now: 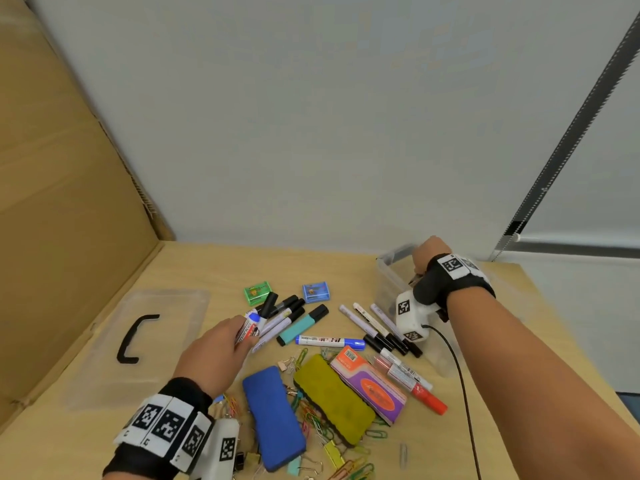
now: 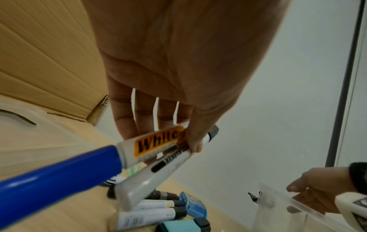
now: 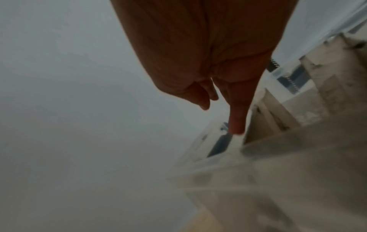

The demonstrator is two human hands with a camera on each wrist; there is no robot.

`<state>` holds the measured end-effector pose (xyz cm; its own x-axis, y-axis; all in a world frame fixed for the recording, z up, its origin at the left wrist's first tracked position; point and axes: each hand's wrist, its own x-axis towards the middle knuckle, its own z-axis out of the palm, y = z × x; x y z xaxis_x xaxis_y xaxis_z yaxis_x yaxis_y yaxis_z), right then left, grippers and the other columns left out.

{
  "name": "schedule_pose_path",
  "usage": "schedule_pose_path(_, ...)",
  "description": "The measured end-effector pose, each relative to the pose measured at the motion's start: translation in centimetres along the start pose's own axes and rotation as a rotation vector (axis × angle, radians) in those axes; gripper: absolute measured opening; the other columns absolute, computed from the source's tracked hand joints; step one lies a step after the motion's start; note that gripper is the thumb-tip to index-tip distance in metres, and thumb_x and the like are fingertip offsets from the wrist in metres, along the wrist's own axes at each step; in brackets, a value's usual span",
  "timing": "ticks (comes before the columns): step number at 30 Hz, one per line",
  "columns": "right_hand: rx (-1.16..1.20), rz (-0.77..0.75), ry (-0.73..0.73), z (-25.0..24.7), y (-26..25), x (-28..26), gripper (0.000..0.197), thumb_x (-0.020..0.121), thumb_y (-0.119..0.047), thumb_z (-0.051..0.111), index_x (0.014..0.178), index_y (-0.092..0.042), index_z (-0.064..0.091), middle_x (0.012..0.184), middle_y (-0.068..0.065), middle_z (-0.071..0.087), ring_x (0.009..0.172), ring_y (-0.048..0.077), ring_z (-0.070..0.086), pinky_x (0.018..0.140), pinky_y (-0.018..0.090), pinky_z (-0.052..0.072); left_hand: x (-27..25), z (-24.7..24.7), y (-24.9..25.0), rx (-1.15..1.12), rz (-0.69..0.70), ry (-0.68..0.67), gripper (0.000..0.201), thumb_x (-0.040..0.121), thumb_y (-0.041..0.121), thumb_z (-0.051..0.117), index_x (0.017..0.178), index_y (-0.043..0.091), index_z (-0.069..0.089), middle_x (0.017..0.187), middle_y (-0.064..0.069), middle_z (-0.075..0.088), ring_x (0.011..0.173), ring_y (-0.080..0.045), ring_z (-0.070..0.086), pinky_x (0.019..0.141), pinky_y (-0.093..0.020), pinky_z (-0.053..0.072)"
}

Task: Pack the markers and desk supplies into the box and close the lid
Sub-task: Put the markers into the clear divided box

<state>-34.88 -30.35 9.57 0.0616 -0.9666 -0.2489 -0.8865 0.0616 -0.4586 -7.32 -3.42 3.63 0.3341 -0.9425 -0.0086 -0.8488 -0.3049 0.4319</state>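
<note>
My left hand [image 1: 239, 336] pinches two markers above the pile: a blue-capped whiteboard marker [image 2: 59, 180] and a grey marker [image 2: 143, 183] with a black end. My right hand [image 1: 424, 258] is at the clear plastic box [image 1: 388, 289] at the back right. It grips the box's wall [image 2: 278, 208], thumb outside and fingers showing through the plastic. The right wrist view is blurred, with one finger [image 3: 236, 125] lying on the rim. The clear lid [image 1: 166, 362] with its black handle [image 1: 133, 337] lies flat at the left.
Loose on the wooden table [image 1: 214, 268] lie more markers [image 1: 291, 313], a teal highlighter [image 1: 303, 323], white pens [image 1: 377, 327], a red marker [image 1: 422, 393], blue [image 1: 273, 417] and yellow [image 1: 332, 400] erasers, two small sharpeners [image 1: 315, 292] and scattered clips [image 1: 322, 441]. Cardboard [image 1: 69, 202] walls the left side.
</note>
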Motion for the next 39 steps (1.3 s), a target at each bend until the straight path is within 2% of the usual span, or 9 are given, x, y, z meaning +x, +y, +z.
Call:
schedule_pose_path(2,0.221,-0.01,0.228,0.4,-0.5,-0.8,0.048,0.093,-0.008,0.044,0.14,-0.006,0.038,0.142,0.018,0.043,0.123,0.036,0.049,0.098,0.04,0.041,0.0,-0.1,0.2,-0.045,0.022,-0.004,0.019,0.097,0.039,0.043,0.094,0.022,0.05,0.072,0.006,0.047,0.06,-0.008,0.046,0.052,-0.022,0.032)
schedule_pose_path(5,0.385,-0.286,0.324,1.3,-0.7,-5.0,0.036,0.095,-0.009,0.043,0.13,-0.015,0.05,0.131,0.008,0.052,0.105,0.021,0.058,0.091,0.033,0.047,0.0,-0.3,0.7,-0.211,0.081,-0.038,0.016,0.096,0.037,0.045,0.092,0.023,0.052,0.073,0.003,0.052,0.066,-0.014,0.052,0.058,-0.028,0.042)
schedule_pose_path(11,0.335,-0.607,-0.088,4.0,-1.5,-11.7,0.018,0.097,-0.022,0.048,0.112,-0.025,0.059,0.105,-0.011,0.064,0.086,0.007,0.066,0.082,0.032,0.056,0.2,0.0,3.6,-0.368,0.205,-0.133,0.015,0.096,0.037,0.046,0.107,0.03,0.055,0.088,0.004,0.063,0.079,-0.008,0.06,0.065,-0.026,0.05)
schedule_pose_path(17,0.549,-0.586,-0.486,6.4,-3.7,-13.6,0.033,0.098,-0.022,0.049,0.129,-0.015,0.048,0.117,0.006,0.06,0.085,0.018,0.067,0.068,0.023,0.056,0.8,1.2,5.0,-0.267,0.235,-0.182,0.041,0.094,0.048,0.044,0.126,0.023,0.049,0.109,-0.002,0.063,0.086,-0.013,0.059,0.068,-0.025,0.047)
schedule_pose_path(21,0.604,-0.636,-0.352,6.2,-4.2,-14.1,0.015,0.097,-0.013,0.049,0.112,-0.012,0.051,0.107,0.011,0.06,0.078,0.017,0.066,0.068,0.028,0.058,0.7,1.2,5.4,-0.321,0.286,-0.135,0.037,0.093,0.046,0.046,0.122,0.024,0.052,0.111,0.003,0.058,0.082,-0.007,0.054,0.072,-0.018,0.045)
schedule_pose_path(25,0.586,-0.681,0.077,2.7,-3.5,-13.2,0.014,0.098,-0.018,0.045,0.111,-0.021,0.048,0.101,0.0,0.061,0.079,0.009,0.065,0.071,0.026,0.058,0.4,0.6,4.5,-0.403,0.285,-0.002,0.023,0.095,0.031,0.05,0.115,0.023,0.059,0.103,0.011,0.045,0.094,-0.004,0.055,0.082,-0.013,0.049)
schedule_pose_path(28,0.597,-0.629,0.487,-0.6,-2.0,-11.4,0.016,0.098,-0.019,0.046,0.114,-0.017,0.048,0.099,-0.004,0.06,0.082,0.007,0.065,0.069,0.018,0.055,-0.1,0.2,3.2,-0.41,0.244,0.057,0.019,0.095,0.029,0.05,0.113,0.027,0.056,0.102,0.012,0.044,0.095,0.004,0.054,0.079,-0.002,0.044)
schedule_pose_path(31,0.574,-0.482,0.65,-2.1,-0.8,-8.4,0.018,0.098,-0.019,0.046,0.115,-0.012,0.048,0.102,0.002,0.06,0.085,0.019,0.064,0.072,0.028,0.052,-0.5,-0.1,2.4,-0.418,0.237,0.084,0.022,0.093,0.027,0.053,0.112,0.037,0.046,0.103,0.017,0.049,0.094,0.008,0.055,0.076,-0.008,0.048)
schedule_pose_path(39,0.386,0.062,0.351,-0.8,-0.5,-0.2,0.028,0.095,-0.017,0.048,0.115,0.001,0.057,0.114,0.02,0.063,0.088,0.032,0.057,0.069,0.03,0.04,-0.6,-0.3,1.9,-0.397,0.19,0.069,0.033,0.095,0.03,0.051,0.125,0.038,0.042,0.105,0.024,0.05,0.095,0.008,0.055,0.07,-0.004,0.044)
